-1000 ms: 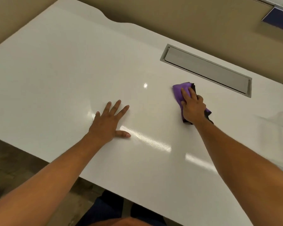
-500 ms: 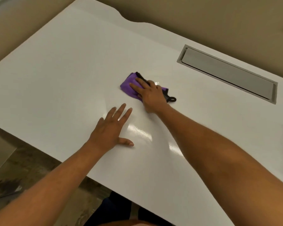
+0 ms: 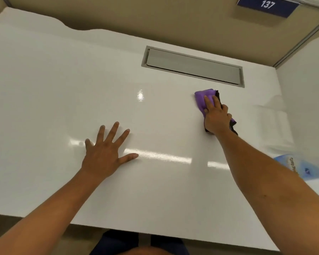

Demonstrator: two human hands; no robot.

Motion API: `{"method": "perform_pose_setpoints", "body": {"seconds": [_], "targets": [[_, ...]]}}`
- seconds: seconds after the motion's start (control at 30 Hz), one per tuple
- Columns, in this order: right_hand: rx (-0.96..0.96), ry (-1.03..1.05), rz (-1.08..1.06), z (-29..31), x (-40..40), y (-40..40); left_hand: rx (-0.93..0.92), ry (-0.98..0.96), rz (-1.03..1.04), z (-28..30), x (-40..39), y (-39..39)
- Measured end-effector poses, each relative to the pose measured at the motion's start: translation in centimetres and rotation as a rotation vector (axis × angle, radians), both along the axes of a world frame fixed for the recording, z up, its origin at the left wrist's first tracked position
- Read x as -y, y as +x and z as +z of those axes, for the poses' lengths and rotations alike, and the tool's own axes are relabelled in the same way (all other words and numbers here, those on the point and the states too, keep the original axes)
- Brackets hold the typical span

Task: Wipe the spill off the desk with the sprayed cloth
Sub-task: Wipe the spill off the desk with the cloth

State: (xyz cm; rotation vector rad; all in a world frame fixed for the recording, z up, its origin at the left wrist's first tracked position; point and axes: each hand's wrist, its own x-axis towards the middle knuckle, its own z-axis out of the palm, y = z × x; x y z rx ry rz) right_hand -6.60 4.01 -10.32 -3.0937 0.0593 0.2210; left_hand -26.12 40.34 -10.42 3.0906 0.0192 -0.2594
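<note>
Right hand [image 3: 216, 116] pressed flat on crumpled purple cloth [image 3: 203, 99], just before grey rectangular hatch [image 3: 192, 66]. Left hand [image 3: 104, 153] spread flat, empty, on glossy white surface [image 3: 44, 89].

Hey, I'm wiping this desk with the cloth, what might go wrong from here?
The cloth under your right hand sits close to the recessed hatch, so a stroke toward it might push liquid into its gap. The spray bottle stands right beside your right forearm; a wide sweep could knock it over. Your left hand is flat on the glossy desk and may leave smudges.
</note>
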Motion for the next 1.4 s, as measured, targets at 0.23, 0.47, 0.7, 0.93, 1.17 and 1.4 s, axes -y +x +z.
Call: {"method": "perform_pose_setpoints", "body": {"seconds": [0.23,0.47,0.7,0.93,1.17,1.4], "targets": [[0.032,-0.026,-0.223,-0.8,1.9,-10.9,0.02,-0.003,-0.04,-0.3,2.4,-0.2],[0.007,0.056,0.049,-2.2,-7.7,-22.5,0.016,-0.018,-0.023,-1.0,2.1,-0.6],[-0.034,0.089,0.343,-1.4,-7.6,-13.4,0.002,-0.027,0.037,-1.6,0.4,-1.6],[0.008,0.047,0.026,-1.1,-1.0,-11.0,0.007,-0.08,0.085,-1.1,-2.6,-3.5],[0.04,0.07,0.517,-1.6,-2.0,-27.0,-0.058,-0.121,0.134,-1.1,-6.6,-6.1],[-0.155,0.081,0.92,-1.6,-14.6,-23.6,-0.019,-0.265,0.197,-0.6,-8.5,-7.8]]}}
